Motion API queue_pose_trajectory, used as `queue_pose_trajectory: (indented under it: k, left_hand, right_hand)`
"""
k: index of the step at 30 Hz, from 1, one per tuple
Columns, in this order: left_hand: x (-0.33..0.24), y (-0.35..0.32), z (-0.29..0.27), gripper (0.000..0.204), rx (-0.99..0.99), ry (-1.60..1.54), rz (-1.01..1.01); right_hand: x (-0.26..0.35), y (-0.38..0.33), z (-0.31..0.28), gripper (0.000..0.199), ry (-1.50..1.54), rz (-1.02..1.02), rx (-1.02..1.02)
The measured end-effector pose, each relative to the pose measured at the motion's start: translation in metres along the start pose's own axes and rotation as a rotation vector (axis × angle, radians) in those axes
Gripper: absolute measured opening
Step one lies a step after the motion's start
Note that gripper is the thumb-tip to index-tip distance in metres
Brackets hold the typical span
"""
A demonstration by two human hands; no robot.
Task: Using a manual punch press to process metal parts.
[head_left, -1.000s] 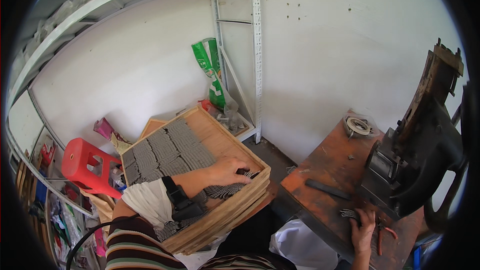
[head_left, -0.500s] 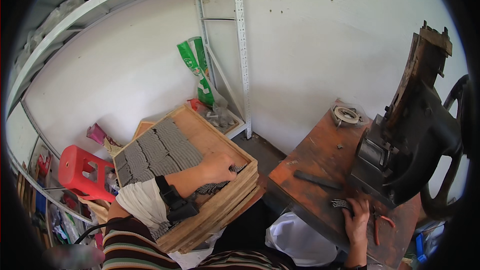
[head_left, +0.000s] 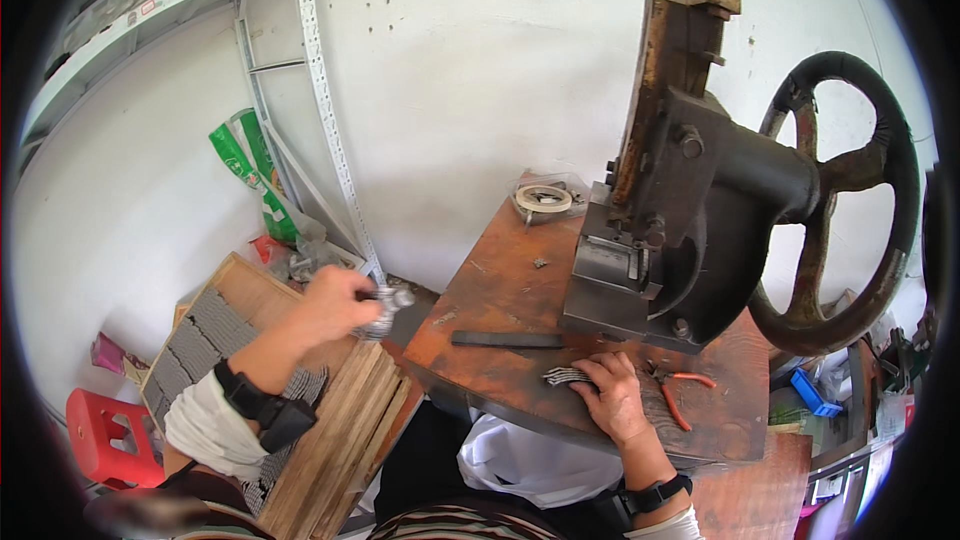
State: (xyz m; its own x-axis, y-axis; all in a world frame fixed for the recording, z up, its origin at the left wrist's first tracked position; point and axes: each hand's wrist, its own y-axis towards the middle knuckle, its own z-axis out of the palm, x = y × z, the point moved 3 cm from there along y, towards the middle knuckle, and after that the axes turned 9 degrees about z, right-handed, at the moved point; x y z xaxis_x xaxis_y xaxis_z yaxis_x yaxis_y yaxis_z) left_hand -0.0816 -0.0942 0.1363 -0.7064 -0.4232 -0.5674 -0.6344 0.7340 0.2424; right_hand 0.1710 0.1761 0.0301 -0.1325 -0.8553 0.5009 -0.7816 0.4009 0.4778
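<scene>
My left hand (head_left: 335, 308) is raised at the near right corner of the wooden tray (head_left: 258, 292). Its fingers are closed on a bunch of small grey metal pieces (head_left: 390, 310), blurred by motion. Rows of similar pieces (head_left: 205, 335) fill part of that tray. On the rust-brown bench (head_left: 480, 285), my right hand (head_left: 615, 400) rests with its fingers round one end of a short row of small grey metal pieces (head_left: 563, 376). Just right of it lie pliers (head_left: 676, 402) with orange-red handles. A dark flat bar (head_left: 507, 339) lies beyond the hand.
A black hand press (head_left: 690, 210) with a large handwheel (head_left: 900, 170) stands on the bench. Behind the bar sits a clear box with a tape roll (head_left: 545, 200). A red stool (head_left: 100, 435) and white shelf frame (head_left: 318, 90) are at left. White cloth (head_left: 520, 460) hangs below the bench.
My left hand has lifted from the tray and moved toward the bench, carrying metal pieces. My right hand stays at the row on the bench. The view has turned right.
</scene>
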Motion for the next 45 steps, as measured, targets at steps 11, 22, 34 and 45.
queue_pose_trajectory:
  k: [11, 22, 34, 45]
  left_hand:
    - [-0.108, 0.054, 0.197, 0.023, 0.194, 0.133, 0.557]
    - [-0.103, 0.024, 0.204, 0.017, 0.113, -0.107, 0.489]
    - [-0.100, 0.011, 0.202, 0.054, 0.168, -0.053, 0.532]
    - [-0.093, -0.004, 0.210, 0.053, 0.046, -0.239, 0.573]
  right_hand:
    - [-0.002, -0.002, -0.005, 0.031, 0.042, -0.047, 0.008]
    - [-0.005, 0.001, 0.000, 0.030, 0.053, -0.011, 0.014]
    - [0.000, 0.010, -0.005, 0.049, 0.113, -0.034, 0.000]
    - [0.000, -0.007, -0.003, 0.068, -0.096, 0.206, 0.076]
